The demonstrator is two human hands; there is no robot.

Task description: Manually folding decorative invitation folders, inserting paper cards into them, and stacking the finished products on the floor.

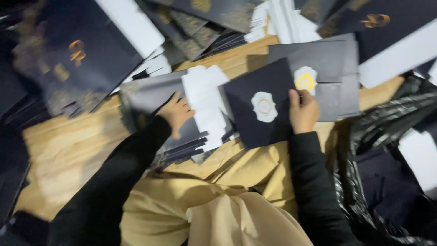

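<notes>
My right hand [303, 111] grips the dark envelope [260, 105] by its right edge, mid-floor; my left hand [176, 111] rests flat on the white card stack [205, 102]. I judge this mid-assembly; next needs a card pinched free.

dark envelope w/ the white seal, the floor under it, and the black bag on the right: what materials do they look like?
Dark navy square envelope held by the right hand: looks like matte card or heavy paper, flat with crisp edges. Its white scalloped seal: raised, possibly wax or embossed sticker; too blurred to tell. Light wooden floor: visible grain and plank lines, slight sheen. Black bag: thin glossy plastic, crinkled with bright highlights.
</notes>
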